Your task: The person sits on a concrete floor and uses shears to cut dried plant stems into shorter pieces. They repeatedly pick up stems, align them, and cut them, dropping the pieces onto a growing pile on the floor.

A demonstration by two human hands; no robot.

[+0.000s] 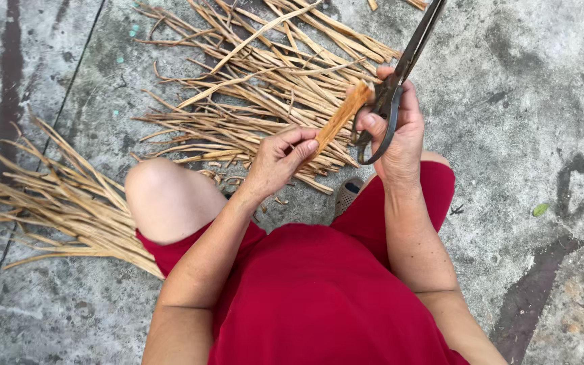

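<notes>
Left hand (280, 157) pinches a dried stalk piece (338, 119), angling it toward me; right hand (395, 128), clamped on scissors (400, 74), steadies its far end over the stalk pile (258, 88).

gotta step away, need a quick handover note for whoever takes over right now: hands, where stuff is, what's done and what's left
Left hand: pinches the lower end of a short orange-brown strip, held up over the knees.
Right hand: grips dark scissors by the handles, blades pointing up and away, right beside the strip's top end.
Things: large pile of dried strips on the concrete ahead; a second bundle by the left knee.
Done: small cut scraps lie near the feet.
Left: both piles look largely unworked.
</notes>
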